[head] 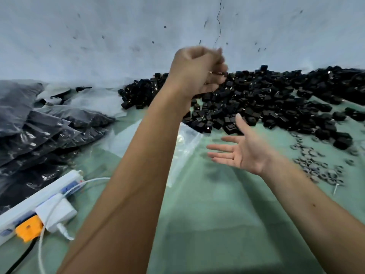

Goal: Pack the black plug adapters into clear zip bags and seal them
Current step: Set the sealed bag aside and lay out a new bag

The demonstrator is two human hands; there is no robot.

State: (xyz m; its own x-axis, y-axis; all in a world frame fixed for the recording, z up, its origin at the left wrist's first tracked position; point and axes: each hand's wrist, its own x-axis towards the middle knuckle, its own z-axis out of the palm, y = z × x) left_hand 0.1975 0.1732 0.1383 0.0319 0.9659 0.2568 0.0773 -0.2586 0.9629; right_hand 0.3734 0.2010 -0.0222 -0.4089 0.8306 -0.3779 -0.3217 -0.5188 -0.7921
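Note:
A big heap of black plug adapters lies along the back of the green table. My left hand is raised over the heap's left part, blurred, with its fingers curled round a few dark adapters that show small metal glints. A clear zip bag lies flat on the table, partly hidden behind my left forearm. My right hand hovers to the right of the bag, palm turned up, fingers straight and spread, holding nothing.
Filled bags of dark adapters are piled at the left. A white power strip with a white charger, an orange plug and cables lies at the front left. Small grey rings are scattered at the right. A pale wall stands right behind the heap.

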